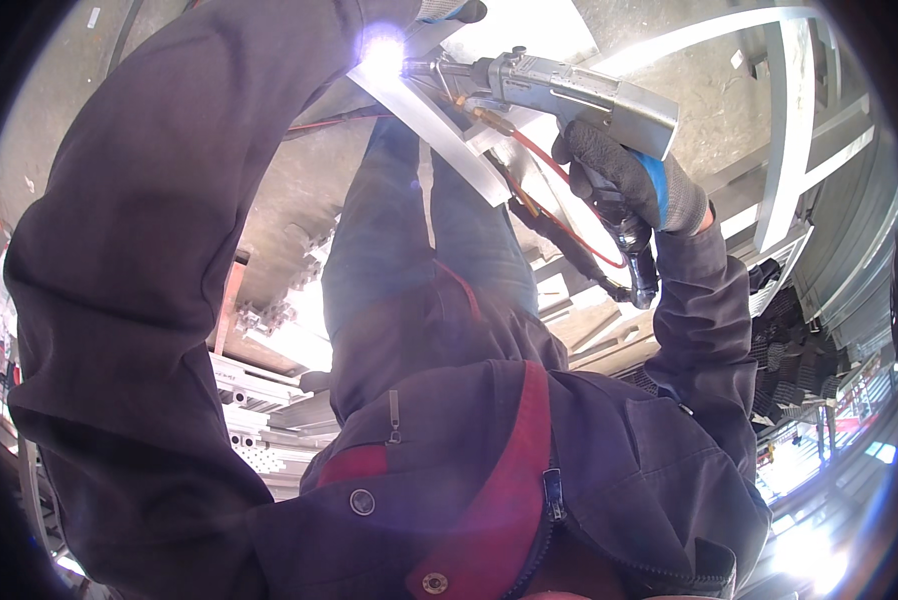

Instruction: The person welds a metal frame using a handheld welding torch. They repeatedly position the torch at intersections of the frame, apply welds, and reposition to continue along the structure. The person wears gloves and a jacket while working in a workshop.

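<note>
- sleeve: dark, fills left side, arches up to left hand
- pale profiles: stacked, well below left hand, past the sleeve
- glare: white-violet, just below and left of left hand, at gun tip; hides the contact, cannot tell if tip touches bar
- left hand: gloved, cut off by top edge; cannot tell if open or gripping
- bar: pale metal, below left hand, left of right hand; slants down-right from glare
- legs: blue trousers, below left hand, partly behind bar
- gun: metal body above and left of right hand, nozzle toward left hand
- hose: red, just left of right hand
- right hand: gloved, blue band, fingers wrapped round gun's grip
- frame: white, right of right hand
- black pile: below and right of right hand
</note>
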{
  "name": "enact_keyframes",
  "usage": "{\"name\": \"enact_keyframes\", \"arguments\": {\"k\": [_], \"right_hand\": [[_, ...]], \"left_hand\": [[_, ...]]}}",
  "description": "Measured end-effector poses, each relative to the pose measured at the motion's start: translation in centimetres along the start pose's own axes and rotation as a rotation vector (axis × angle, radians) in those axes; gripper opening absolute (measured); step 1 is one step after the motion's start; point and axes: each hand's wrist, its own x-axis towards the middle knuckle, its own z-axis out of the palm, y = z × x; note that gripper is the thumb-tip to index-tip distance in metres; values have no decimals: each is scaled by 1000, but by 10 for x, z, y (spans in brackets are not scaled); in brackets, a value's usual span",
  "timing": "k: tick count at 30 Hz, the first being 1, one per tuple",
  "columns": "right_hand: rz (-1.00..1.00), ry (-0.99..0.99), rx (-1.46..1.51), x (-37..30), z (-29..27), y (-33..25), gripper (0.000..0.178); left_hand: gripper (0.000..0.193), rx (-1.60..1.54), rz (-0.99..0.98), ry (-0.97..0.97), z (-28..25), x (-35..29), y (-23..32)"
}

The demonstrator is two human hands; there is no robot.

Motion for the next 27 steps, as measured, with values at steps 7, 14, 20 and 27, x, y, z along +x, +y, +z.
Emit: {"name": "enact_keyframes", "arguments": {"k": [7, 14, 20, 27], "right_hand": [[168, -18, 54, -4, -3, -10, 28], [177, -87, 28, -9, -11, -10, 25], [82, -20, 25, -10, -3, -5, 27], [835, 55, 624, -42, -13, -26, 39]], "left_hand": [[66, 5, 3, -1, -1, -2, 1], [65, 1, 6, 1, -2, -3, 2], [64, -1, 11, 5, -2, 1, 2], [63, -13, 19, 60, 2, 0, 1]]}}
